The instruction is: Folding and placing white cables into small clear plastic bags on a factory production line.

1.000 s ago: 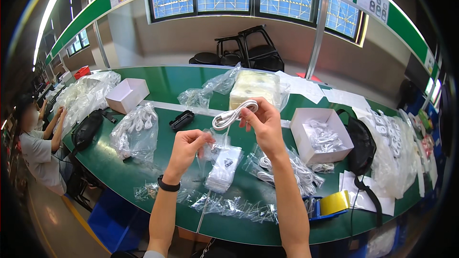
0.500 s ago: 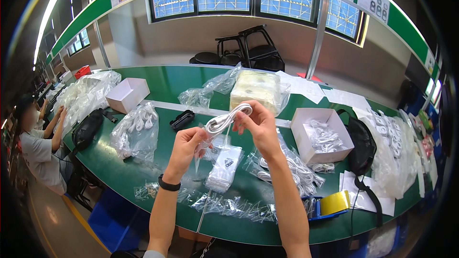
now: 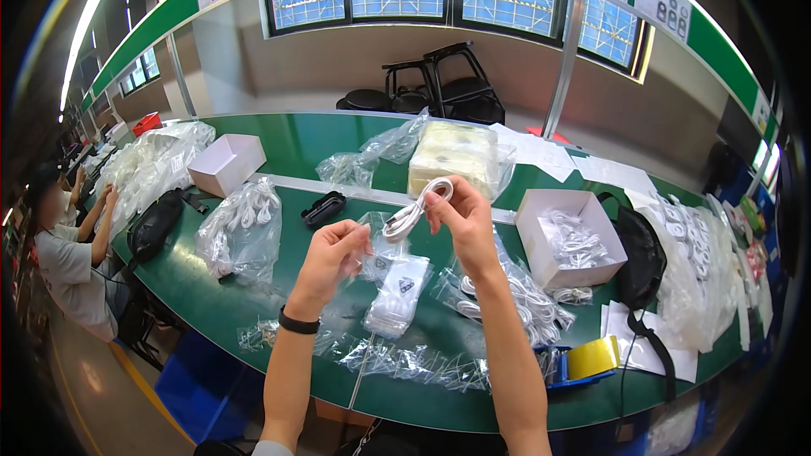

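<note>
The stack of small clear bags (image 3: 394, 302) lay on the green table (image 3: 296, 139), between the person's forearms. Above its far right side, the right hand (image 3: 459, 218) held up a coiled white cable (image 3: 406, 221), its grip closed on the coil between thumb and fingers. The cable hung clear of the table, over the far end of the stack. The left hand (image 3: 329, 260), with a black band (image 3: 298, 323) at its wrist, hovered to the left of the stack's far end. Its thumb and fingertips were drawn close together; I could not tell whether that grip had any clear film in it.

To the right of the stack lay a pile of white cables (image 3: 530, 311), and farther right stood a white box (image 3: 591, 275) with more cables inside. Well to the left of the stack was a clear bag of coiled cables (image 3: 255, 241). A black case (image 3: 324, 209) lay beyond the stack and to its left; a yellowish wrapped block (image 3: 453, 160) sat farther beyond it. Crumpled clear plastic (image 3: 414, 369) stretched along the near side of the stack, and a yellow tape roll (image 3: 593, 359) stood to its near right.
</note>
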`<state>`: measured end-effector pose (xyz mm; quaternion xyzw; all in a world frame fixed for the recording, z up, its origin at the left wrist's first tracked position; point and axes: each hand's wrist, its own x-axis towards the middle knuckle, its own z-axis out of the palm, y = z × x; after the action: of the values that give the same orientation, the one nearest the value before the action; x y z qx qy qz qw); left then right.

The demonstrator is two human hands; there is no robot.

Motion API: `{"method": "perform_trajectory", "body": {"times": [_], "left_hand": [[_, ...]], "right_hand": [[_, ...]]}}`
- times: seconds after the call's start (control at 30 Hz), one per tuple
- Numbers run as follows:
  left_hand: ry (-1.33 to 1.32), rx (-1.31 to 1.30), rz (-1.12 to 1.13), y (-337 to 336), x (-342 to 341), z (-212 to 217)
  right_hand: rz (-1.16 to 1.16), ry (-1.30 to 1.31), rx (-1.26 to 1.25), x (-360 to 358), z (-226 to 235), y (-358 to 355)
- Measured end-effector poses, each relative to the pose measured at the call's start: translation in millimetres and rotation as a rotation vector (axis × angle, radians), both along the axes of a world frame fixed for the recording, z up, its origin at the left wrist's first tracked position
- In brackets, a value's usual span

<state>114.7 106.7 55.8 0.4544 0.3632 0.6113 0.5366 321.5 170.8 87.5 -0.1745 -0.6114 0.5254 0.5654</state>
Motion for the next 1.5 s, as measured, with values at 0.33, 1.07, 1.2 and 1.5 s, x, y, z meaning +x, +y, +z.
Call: {"method": "perform_trajectory", "body": {"times": [0.33,1.07,1.2,1.5], "left_hand": [[-0.106,-0.008,-0.259,-2.2,-8.0,-1.7],[-0.120,-0.008,-0.211,-1.6,-12.3,1.7],[-0.083,-0.075,-0.093,-1.5,-6.5,2.5],[0.006,-0.025,-0.126,-2.9,-1.6,6.8]], "right_hand": [[0.123,0.029,-0.076,-5.0,-2.2,-1.9],[0.051,-0.038,-0.005,-0.3,-3.2,2.3],[0.043,-0.061,-0.009,2.2,-0.9,1.8],[-0.008,-0.048,0.029,5.9,-0.2,1.8]]}}
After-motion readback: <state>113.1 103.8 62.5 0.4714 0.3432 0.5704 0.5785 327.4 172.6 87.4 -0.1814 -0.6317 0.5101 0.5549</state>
